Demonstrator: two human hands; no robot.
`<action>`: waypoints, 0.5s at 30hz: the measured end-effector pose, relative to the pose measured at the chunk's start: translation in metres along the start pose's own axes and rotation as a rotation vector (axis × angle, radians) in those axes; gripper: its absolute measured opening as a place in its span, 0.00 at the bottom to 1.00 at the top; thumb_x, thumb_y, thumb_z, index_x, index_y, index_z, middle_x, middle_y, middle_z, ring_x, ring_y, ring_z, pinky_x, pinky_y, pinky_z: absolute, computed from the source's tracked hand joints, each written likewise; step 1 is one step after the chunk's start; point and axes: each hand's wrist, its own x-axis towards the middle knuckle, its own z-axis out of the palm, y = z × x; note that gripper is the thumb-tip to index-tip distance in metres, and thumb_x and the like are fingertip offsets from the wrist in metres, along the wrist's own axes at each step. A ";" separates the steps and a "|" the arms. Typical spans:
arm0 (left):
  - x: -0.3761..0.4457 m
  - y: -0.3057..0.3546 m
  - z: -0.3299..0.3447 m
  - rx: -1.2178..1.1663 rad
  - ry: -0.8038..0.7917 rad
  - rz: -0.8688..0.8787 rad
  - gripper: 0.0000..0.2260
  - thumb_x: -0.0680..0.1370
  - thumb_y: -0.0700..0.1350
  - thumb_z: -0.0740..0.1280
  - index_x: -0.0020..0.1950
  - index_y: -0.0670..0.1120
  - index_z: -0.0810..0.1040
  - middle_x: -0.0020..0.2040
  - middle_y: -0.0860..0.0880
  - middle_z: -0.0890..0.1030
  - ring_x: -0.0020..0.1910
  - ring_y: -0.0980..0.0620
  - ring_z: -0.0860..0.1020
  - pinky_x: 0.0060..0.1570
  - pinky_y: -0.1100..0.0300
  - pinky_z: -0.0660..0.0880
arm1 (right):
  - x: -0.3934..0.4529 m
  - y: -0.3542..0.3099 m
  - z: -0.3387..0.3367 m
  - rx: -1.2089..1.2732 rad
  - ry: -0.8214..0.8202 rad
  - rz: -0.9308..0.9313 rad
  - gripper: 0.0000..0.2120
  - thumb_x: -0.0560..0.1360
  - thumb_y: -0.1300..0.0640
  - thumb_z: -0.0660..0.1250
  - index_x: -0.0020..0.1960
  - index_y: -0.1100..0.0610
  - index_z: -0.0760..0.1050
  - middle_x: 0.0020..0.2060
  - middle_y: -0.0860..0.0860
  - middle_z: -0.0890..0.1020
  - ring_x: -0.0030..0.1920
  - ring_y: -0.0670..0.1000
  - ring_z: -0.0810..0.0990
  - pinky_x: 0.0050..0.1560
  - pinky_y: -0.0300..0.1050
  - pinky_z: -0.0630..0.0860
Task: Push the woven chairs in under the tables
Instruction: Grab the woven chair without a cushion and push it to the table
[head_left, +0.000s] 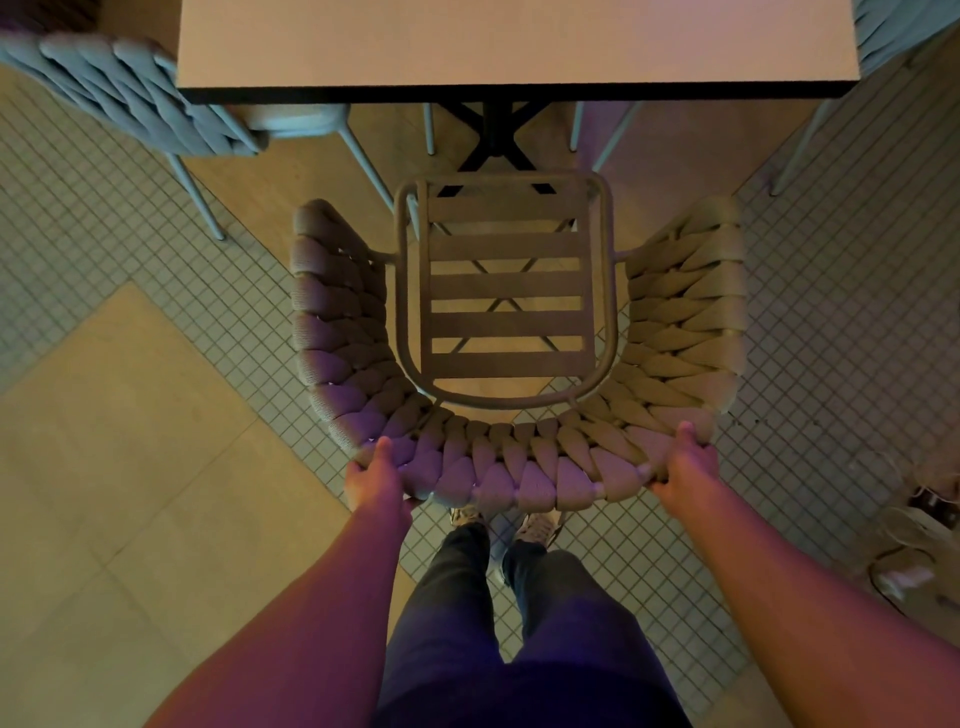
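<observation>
Both hands, the left hand (375, 474) and right hand (684, 463), clamp the backrest of the woven chair (511, 457) at frame centre, its seat just short of the desk (514, 47) above.

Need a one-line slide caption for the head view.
Both hands, left hand and right hand, grip the woven chair backrest, seat short of the table.

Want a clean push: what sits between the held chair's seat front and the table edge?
Head view: bare floor and the table's black base; the woven chair, gripped by left hand and right hand, sits short of the table.
</observation>
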 end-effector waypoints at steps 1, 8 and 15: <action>-0.001 -0.001 0.000 -0.001 -0.001 0.001 0.18 0.78 0.49 0.68 0.66 0.48 0.70 0.59 0.42 0.76 0.56 0.39 0.79 0.49 0.38 0.79 | 0.000 0.001 -0.001 0.004 -0.004 0.003 0.25 0.81 0.47 0.57 0.75 0.56 0.60 0.70 0.61 0.69 0.67 0.64 0.70 0.62 0.67 0.72; -0.003 -0.003 0.000 0.001 -0.008 -0.001 0.21 0.78 0.50 0.67 0.69 0.47 0.68 0.58 0.43 0.75 0.57 0.39 0.78 0.50 0.39 0.78 | -0.002 -0.005 -0.004 0.003 -0.019 0.042 0.25 0.81 0.47 0.58 0.74 0.54 0.61 0.69 0.61 0.70 0.65 0.65 0.72 0.58 0.67 0.74; -0.004 -0.003 0.000 -0.010 -0.022 -0.008 0.21 0.78 0.50 0.67 0.69 0.47 0.68 0.63 0.41 0.76 0.59 0.38 0.78 0.54 0.35 0.77 | -0.003 -0.006 -0.006 0.042 -0.074 0.072 0.25 0.80 0.45 0.58 0.74 0.53 0.62 0.68 0.60 0.71 0.63 0.65 0.73 0.55 0.68 0.75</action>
